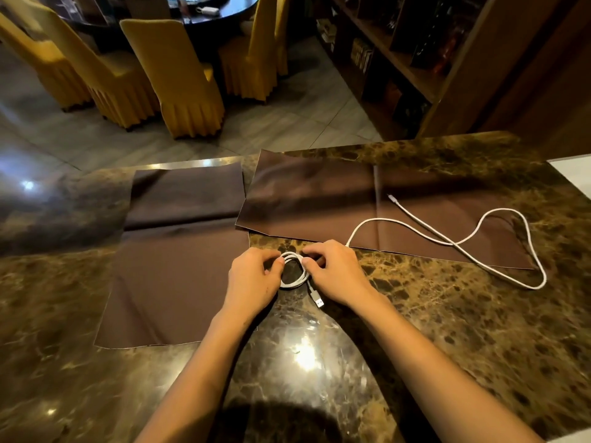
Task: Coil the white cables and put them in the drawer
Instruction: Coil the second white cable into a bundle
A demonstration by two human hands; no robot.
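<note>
- Marble counter (447, 330): work surface. Drawer not in view.
- Brown cloths (319, 199): lay flat at counter's far side.
- White cable (455, 243): most lay loose, 1 crossed loop over cloth and counter, right of hands.
- Left hand (256, 276): pinched coil's left side.
- Right hand (335, 273): fingers curled, pinched coil's right side.
- Coil (295, 284): small, several turns, between both hands.
- USB plug (317, 298): stuck out below coil.
- Judged best: left hand clamped turns, right fed slack evenly, undid crossing first.
</note>
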